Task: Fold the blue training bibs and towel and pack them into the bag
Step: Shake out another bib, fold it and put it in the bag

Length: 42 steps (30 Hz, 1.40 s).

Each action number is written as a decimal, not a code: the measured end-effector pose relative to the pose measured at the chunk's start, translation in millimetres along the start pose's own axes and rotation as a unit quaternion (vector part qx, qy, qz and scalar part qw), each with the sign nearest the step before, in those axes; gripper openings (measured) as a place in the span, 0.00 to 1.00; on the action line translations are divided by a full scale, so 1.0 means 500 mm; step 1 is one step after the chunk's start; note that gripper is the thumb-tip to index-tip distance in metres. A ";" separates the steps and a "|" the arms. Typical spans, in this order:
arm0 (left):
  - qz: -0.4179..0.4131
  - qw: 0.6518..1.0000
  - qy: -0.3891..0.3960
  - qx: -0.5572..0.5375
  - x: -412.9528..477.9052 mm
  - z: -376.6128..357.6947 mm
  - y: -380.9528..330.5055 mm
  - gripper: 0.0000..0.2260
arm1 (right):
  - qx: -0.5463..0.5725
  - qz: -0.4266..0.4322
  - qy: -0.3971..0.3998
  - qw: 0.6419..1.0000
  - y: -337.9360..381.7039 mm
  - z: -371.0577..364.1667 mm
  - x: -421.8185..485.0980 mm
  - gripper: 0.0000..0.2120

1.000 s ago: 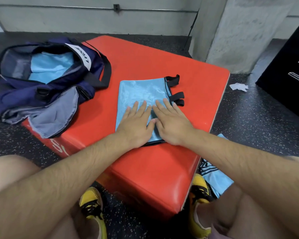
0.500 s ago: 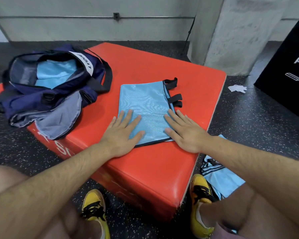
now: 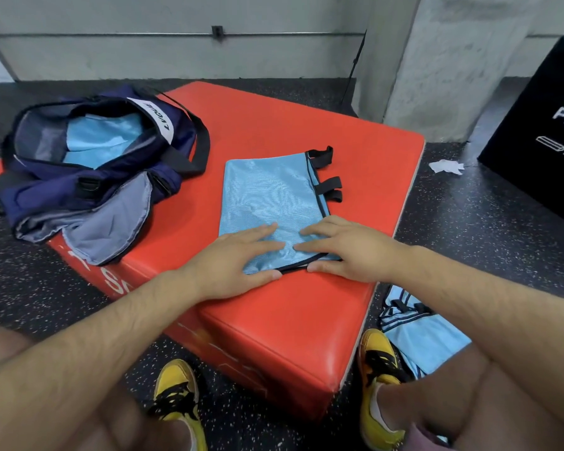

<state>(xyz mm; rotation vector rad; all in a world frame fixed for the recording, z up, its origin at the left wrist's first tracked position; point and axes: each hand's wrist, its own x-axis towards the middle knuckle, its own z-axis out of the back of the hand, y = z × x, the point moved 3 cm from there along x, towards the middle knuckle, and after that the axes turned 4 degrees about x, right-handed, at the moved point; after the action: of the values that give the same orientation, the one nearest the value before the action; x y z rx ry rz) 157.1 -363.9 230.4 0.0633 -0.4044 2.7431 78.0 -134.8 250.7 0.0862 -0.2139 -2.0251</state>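
Left hand: moved inward on bib; fingers flat, thumb at hem
Right hand: likewise, fingers flat; fingertips now nearly meeting

White letters "PLY", cut off by the frame's right edge, stand on the black box. The white label on the navy bag carries dark lettering too blurred to read. A partial white "S" shows on the red counter side.

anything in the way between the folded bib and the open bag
Nothing visible: only bare red pad lies between the folded bib, under the left hand and right hand, and the open bag.
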 end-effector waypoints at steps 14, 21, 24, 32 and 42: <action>-0.107 0.972 -0.013 0.210 0.004 0.040 -0.016 0.09 | -0.101 0.039 -0.094 0.990 0.015 -0.007 0.000 0.17; 0.048 0.997 0.024 0.063 -0.008 0.080 0.047 0.09 | -0.003 -0.040 -0.077 0.996 -0.007 0.012 -0.001 0.16; 0.132 0.987 -0.013 -0.089 -0.020 0.095 0.067 0.10 | 0.142 -0.099 -0.119 0.978 -0.018 0.035 -0.005 0.12; 0.256 0.868 -0.156 -0.395 0.007 0.135 0.119 0.12 | 0.465 -0.165 -0.266 0.828 -0.028 0.081 0.042 0.21; 0.327 0.829 -0.191 -0.412 0.027 0.063 0.140 0.10 | 0.358 -0.247 -0.117 0.893 -0.045 0.056 0.110 0.06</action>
<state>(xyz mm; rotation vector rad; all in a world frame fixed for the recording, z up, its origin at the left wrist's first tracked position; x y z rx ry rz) 119.1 -430.6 243.0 0.2935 -2.0086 2.8661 29.0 -171.1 276.0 0.3911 -1.1934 -2.3517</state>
